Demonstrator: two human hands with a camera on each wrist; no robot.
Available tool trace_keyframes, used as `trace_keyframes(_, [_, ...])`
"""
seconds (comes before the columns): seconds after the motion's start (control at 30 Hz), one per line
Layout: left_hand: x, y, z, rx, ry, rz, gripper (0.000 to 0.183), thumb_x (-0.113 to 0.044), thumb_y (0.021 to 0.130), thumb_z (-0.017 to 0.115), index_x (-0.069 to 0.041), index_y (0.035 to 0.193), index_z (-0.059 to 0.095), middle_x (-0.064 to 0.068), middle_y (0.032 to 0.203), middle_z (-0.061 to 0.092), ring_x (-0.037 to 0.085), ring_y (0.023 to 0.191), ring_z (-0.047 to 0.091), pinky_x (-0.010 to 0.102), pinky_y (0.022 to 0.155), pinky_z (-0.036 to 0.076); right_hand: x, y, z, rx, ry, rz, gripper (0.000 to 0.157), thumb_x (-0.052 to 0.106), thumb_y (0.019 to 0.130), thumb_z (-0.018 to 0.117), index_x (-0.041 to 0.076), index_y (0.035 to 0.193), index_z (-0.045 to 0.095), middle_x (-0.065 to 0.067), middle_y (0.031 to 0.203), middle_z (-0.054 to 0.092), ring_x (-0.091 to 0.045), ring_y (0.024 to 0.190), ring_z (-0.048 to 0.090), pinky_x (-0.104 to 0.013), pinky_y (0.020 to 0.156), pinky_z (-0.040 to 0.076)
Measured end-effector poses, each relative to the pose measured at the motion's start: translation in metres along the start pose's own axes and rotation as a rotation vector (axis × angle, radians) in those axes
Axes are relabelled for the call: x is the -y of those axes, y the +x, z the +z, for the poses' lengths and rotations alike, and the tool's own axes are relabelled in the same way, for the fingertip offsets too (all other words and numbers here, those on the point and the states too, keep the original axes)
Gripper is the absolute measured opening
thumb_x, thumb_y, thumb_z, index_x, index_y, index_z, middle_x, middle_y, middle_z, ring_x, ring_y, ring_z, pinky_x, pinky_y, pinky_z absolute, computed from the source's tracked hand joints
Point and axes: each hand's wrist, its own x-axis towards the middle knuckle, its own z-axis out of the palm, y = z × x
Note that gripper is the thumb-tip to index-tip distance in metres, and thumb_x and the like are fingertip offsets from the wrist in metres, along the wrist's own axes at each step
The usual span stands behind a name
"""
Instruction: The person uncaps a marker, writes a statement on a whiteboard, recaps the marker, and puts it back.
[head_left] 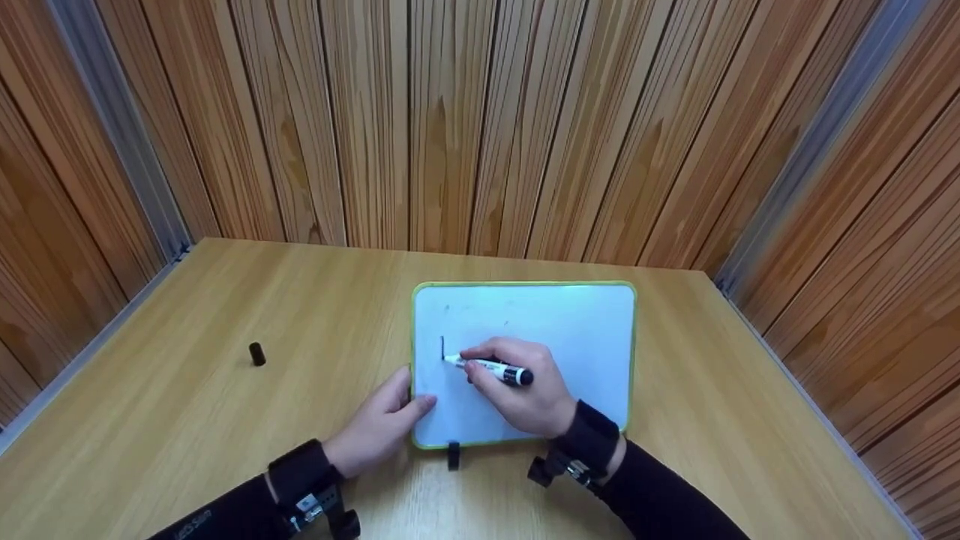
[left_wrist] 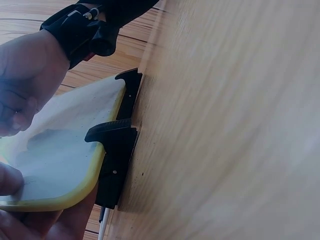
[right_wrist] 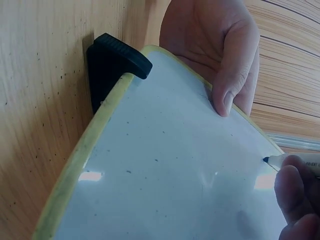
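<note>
A small whiteboard [head_left: 585, 337] with a yellow-green rim leans on a black stand [left_wrist: 114, 162] on the table. My left hand [head_left: 379, 424] grips its left edge, thumb on the white face and fingers behind, as the left wrist view shows. In my right hand [head_left: 529, 386] a black-and-white marker [head_left: 495, 369] is pinched between thumb and fingers. Its uncapped dark tip [right_wrist: 266, 160] is at the board's surface, at the lower end of a short vertical black line [head_left: 442, 346]. Small dark specks dot the board.
A black marker cap [head_left: 257, 354] stands on the wooden table [head_left: 322, 315], left of the board. One black stand hook [head_left: 454, 456] shows at the board's lower edge. Wood-plank walls [head_left: 450, 127] enclose the back and both sides.
</note>
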Motion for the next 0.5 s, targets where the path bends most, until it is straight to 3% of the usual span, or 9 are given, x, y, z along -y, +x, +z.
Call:
trace_keyframes(0.3, [0.0006,0.0002,0.0011,0.022,-0.017,0.033,0.062,-0.011,0.120,0.047,0.005,0.173,0.020,0.025,0.175,0.038,0.038,0.154,0.050,0.044,0.119,0.051,0.0039,-0.0023,0.0007,0.117,0.026,0.091,0.008,0.001,0.103,0.075,0.001,0.103,0.083,-0.009,0.087,0.081,-0.012,0.073,0.074,-0.027,0.065,0.062])
trace_keyframes(0.5, [0.0004,0.0002,-0.0002,0.011,-0.001,0.024,0.061,-0.012,0.120,0.047,0.003,0.173,0.021,0.023,0.176,0.037,0.036,0.156,0.047,0.045,0.122,0.048,0.0058,-0.0010,-0.0009,0.221,0.010,0.167,0.012,0.008,0.106,0.073,0.003,0.103,0.084,-0.006,0.093,0.083,-0.012,0.083,0.077,-0.031,0.076,0.064])
